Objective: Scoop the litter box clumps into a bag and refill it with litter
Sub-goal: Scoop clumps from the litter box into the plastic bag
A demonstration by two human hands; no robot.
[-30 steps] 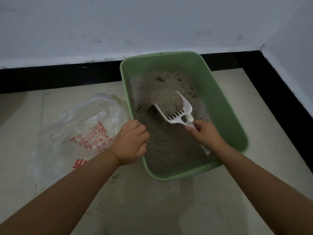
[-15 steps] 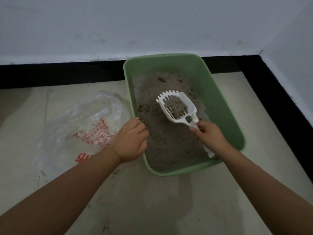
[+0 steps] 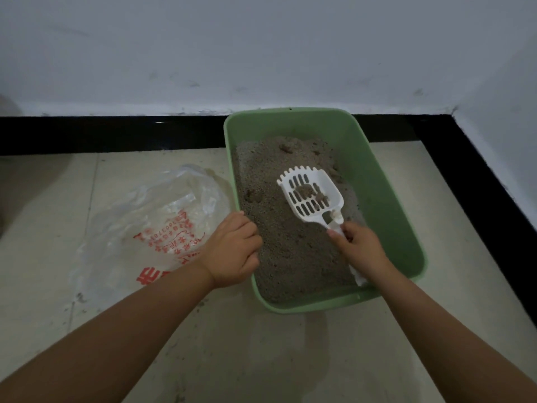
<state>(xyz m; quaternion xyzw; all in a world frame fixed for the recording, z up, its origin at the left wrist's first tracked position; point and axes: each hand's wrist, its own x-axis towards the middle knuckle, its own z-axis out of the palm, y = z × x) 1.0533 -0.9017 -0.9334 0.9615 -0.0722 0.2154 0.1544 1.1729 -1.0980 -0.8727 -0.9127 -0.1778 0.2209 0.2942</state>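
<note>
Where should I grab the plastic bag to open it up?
Probably the crinkled top edge of the plastic bag, nearest the litter box. The bag lies flat on the floor, so pinch that loose edge from above and lift. The left hand is closest, while the right hand holds the scoop.

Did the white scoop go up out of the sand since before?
Yes. The white slotted plastic scoop rose out of the grey litter, tipped level, and now holds clumps above the green plastic litter box.

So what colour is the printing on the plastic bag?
Red, on clear plastic bag lying left of the litter box; the head view shows it.
</note>
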